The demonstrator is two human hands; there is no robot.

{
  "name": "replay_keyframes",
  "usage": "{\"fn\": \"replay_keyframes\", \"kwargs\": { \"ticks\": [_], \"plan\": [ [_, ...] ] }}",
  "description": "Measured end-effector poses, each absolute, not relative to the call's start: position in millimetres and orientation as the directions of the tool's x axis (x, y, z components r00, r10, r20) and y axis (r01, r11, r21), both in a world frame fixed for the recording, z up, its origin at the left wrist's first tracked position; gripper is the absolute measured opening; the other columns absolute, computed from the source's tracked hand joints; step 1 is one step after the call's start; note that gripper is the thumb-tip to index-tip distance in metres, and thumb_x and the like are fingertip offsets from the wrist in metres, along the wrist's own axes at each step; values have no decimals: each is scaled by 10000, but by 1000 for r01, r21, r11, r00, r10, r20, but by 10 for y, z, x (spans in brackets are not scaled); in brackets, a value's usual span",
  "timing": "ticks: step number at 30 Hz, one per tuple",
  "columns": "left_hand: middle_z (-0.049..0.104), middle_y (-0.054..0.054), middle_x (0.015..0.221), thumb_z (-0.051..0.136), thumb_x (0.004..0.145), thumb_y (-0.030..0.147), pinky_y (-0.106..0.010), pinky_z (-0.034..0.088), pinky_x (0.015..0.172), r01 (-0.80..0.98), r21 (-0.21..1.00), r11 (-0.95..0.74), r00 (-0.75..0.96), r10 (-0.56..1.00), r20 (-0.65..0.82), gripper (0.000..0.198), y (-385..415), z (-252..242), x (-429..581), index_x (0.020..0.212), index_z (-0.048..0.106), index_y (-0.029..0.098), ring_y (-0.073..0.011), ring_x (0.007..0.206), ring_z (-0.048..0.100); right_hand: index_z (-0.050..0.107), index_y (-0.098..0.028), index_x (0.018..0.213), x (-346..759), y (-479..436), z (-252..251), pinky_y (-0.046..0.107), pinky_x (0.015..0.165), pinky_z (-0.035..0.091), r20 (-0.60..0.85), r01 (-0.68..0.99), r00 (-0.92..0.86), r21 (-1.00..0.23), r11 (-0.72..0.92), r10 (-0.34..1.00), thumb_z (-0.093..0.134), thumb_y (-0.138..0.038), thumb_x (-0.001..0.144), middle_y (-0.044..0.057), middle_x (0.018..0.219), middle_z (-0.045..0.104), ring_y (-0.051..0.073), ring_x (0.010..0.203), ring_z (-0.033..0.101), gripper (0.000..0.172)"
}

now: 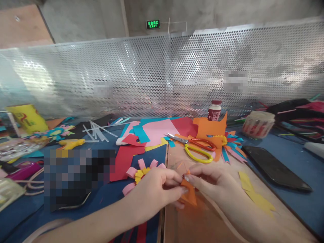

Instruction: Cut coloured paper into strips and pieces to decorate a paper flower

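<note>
Both of my hands pinch a small folded piece of orange paper (pixel 190 195) low in the middle of the view, over a brown board (pixel 227 168). My left hand (pixel 157 190) grips its left side with curled fingers. My right hand (pixel 210 180) holds its top edge between thumb and fingertips. A pink and yellow paper flower (pixel 140 173) lies just left of my left hand. Scissors (pixel 194 148) with one red and one yellow handle rest on the board beyond my hands.
Coloured paper sheets (pixel 157 131) lie behind, with a glue bottle (pixel 214 110), a tape roll (pixel 258 124) and a blue-orange paper flower (pixel 231 145). A black phone (pixel 274 168) lies right, yellow scraps (pixel 255 194) beside it. Glue gun (pixel 71 144) and sticks (pixel 97 132) sit left; a perforated metal screen (pixel 162 71) closes the back.
</note>
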State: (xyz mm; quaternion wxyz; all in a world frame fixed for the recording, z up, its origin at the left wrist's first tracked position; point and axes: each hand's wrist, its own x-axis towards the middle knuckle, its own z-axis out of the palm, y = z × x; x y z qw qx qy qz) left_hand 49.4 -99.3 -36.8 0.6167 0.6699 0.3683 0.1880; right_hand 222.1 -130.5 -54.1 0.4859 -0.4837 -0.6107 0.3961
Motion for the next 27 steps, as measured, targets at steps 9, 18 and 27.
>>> {"fn": "replay_keyframes", "kwargs": {
  "ticks": [9,18,27],
  "plan": [
    [635,18,733,605,749,313,-406,507,818,191,971,141,641,732,-233,165,-969,-324,484,806,596,158,-197,783,675,681,-205,771,2211,-1292,-579,227,520,460,264,249,-22,-933,261,964,601,-339,752,5,663,652,119,573,554,157],
    [643,-4,827,602,778,265,-344,536,809,124,979,161,599,774,-203,149,-971,-286,506,855,612,139,-175,816,668,649,-206,932,2227,-1317,-563,245,566,477,189,266,42,-949,171,981,610,-307,724,-1,683,607,121,607,555,235],
    [684,-77,967,574,811,244,-350,512,866,110,984,137,641,747,-176,304,-956,-311,485,1095,542,141,-186,917,650,599,-186,862,2198,-1276,-548,250,542,476,85,248,-23,-965,88,996,589,-340,710,37,778,636,127,619,559,216]
  ]
}}
